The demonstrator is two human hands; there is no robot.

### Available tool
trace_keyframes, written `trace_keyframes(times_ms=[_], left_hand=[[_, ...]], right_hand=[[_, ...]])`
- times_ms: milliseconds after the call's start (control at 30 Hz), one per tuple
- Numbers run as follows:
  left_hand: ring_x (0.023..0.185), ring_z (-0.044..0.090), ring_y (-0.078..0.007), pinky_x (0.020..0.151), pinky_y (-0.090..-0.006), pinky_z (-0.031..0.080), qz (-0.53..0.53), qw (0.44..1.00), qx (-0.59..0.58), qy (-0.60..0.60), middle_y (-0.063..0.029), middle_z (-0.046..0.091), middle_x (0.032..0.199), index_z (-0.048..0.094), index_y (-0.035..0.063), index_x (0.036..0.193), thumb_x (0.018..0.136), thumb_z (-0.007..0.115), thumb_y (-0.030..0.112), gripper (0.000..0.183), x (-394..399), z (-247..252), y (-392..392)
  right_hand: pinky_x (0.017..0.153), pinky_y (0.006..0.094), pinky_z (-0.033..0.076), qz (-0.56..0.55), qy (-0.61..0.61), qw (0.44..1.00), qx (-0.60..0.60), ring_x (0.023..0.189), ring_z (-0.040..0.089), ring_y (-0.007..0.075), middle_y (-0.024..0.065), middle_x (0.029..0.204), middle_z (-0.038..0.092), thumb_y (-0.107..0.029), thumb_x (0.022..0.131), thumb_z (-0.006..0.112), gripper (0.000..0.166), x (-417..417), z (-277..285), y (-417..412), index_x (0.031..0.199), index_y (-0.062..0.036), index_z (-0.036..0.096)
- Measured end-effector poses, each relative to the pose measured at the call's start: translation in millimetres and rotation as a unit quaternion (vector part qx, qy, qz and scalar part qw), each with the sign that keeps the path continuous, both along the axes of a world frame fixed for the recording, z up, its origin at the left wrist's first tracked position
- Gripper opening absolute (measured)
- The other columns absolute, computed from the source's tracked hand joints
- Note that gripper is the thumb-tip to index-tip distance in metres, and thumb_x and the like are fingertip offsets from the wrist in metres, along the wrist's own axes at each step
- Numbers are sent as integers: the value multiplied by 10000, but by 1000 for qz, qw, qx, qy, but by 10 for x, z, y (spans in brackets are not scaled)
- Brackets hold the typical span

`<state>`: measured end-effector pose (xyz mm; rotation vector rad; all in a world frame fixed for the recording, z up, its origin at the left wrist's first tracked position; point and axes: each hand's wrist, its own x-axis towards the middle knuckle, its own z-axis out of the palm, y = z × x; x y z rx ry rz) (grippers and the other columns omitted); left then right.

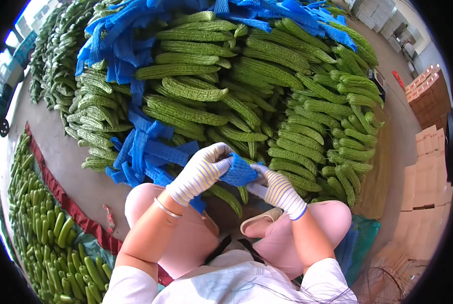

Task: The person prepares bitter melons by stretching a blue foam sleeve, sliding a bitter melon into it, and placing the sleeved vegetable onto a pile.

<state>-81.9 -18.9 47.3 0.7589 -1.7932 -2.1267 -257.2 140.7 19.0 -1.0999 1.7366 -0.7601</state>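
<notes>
Both hands wear white striped gloves and meet in front of my knees. My left hand (203,171) grips one end of a blue foam net sleeve (238,171). At the sleeve's other end, the fingers of my right hand (275,188) pinch its edge. Whether anything lies inside the sleeve is hidden. Beyond my hands spreads a big heap of green bitter melons (194,110), many laid side by side in rows. Beside my left forearm, more blue net sleeves (146,148) lie loose on the heap's near left edge.
More blue sleeves (287,11) drape over the heap's far side. Zucchini-like green vegetables (55,243) cover the lower left, bordered by a dark red cloth strip (70,205). Cardboard cartons (426,98) and flattened cardboard (424,224) stand along the right. A dark-topped box (378,80) sits by the heap.
</notes>
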Motion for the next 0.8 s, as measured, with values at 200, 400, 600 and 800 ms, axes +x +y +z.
trace_keyframes(times_ms=[200, 400, 600, 800], left_hand=[[823, 555, -88, 783, -255, 474, -67, 994, -21, 78, 11, 601, 874, 591, 12, 1056, 866, 681, 130, 242, -264, -55, 564], [746, 547, -45, 677, -210, 455, -14, 998, 59, 21, 31, 606, 845, 596, 55, 1007, 921, 634, 227, 196, -236, -46, 352], [772, 540, -82, 695, -251, 461, -44, 996, -69, -32, 4, 595, 873, 593, 50, 1052, 899, 641, 135, 182, -300, -169, 481], [911, 606, -333, 795, -413, 511, -162, 817, -522, 185, -139, 616, 984, 600, 45, 1013, 715, 667, 81, 308, -358, 101, 742]], right_hand=[[1053, 300, 323, -73, -331, 933, -118, 1195, 436, 160, 96, 1344, 436, -392, 779, 777, 994, 167, -35, 145, 1464, 35, 196], [824, 249, 481, -107, -170, 972, -120, 902, 579, 107, 58, 1001, 641, -109, 901, 628, 405, -108, -44, 228, 1280, -2, 534], [653, 280, 502, -139, -10, 975, -176, 684, 602, 133, 77, 802, 671, -140, 864, 676, 224, -51, -73, 194, 1048, -16, 640], [631, 296, 504, -152, 50, 981, -109, 663, 630, 168, 126, 774, 669, -191, 852, 670, 188, -132, 11, 112, 962, -39, 656]])
